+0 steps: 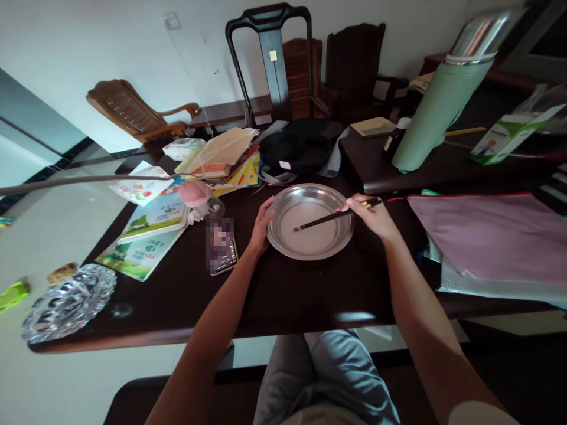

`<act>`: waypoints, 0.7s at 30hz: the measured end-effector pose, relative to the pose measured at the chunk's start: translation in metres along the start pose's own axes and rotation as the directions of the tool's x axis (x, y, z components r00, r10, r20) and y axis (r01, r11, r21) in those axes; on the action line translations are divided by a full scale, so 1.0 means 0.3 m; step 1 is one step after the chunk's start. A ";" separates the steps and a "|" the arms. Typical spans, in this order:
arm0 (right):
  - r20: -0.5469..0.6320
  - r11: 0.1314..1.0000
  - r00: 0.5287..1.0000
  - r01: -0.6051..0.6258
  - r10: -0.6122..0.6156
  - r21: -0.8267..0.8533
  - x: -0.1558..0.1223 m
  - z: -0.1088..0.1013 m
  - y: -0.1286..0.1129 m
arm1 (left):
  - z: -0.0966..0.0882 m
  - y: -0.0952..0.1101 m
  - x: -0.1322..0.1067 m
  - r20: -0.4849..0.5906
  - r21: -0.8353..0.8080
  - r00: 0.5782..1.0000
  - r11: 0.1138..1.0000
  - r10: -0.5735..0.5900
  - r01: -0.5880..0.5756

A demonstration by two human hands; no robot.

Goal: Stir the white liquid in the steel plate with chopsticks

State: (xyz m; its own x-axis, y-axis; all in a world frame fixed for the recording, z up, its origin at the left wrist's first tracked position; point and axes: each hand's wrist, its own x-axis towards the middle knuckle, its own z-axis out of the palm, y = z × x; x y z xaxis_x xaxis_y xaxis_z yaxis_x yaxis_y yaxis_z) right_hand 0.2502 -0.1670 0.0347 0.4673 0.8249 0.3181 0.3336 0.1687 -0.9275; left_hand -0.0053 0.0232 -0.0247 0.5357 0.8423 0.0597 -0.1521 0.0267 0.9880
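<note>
A shallow round stainless steel basin stands on the dark wooden table in front of me. Its bottom is covered by something whitish; whether that is liquid or powder I cannot tell. My left hand holds the basin's left rim, the fingers along its outer side. Over the right rim, my right hand is closed around black chopsticks with gold bands near the upper end. Their tips reach down into the whitish stuff, left of the basin's middle, with a small dark bit at the tips.
Left of the basin lie a phone, a pink-lidded bottle, books and a crystal glass dish. Behind are a black bag and stacked papers. A tall green thermos and a pink zip folder are right.
</note>
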 end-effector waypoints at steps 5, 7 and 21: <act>-0.212 1.000 0.977 0.019 -0.020 -0.005 0.005 -0.036 0.024 | -0.001 0.000 0.001 0.004 0.005 1.000 1.000 0.008 -0.008; -0.217 1.000 0.976 0.008 -0.004 0.018 0.004 -0.043 0.025 | -0.001 0.000 0.000 0.007 -0.001 1.000 1.000 0.001 0.000; -0.187 0.999 0.982 0.000 0.006 0.032 0.003 -0.039 0.026 | 0.000 0.004 0.000 -0.001 -0.012 1.000 1.000 0.003 -0.003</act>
State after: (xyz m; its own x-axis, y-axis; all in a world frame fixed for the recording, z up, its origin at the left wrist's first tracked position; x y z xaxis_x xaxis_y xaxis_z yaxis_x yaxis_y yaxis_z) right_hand 0.2627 -0.1713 0.0302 0.6141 0.7106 0.3434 0.3072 0.1856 -0.9334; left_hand -0.0055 0.0233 -0.0236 0.5344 0.8429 0.0623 -0.1633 0.0307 0.9861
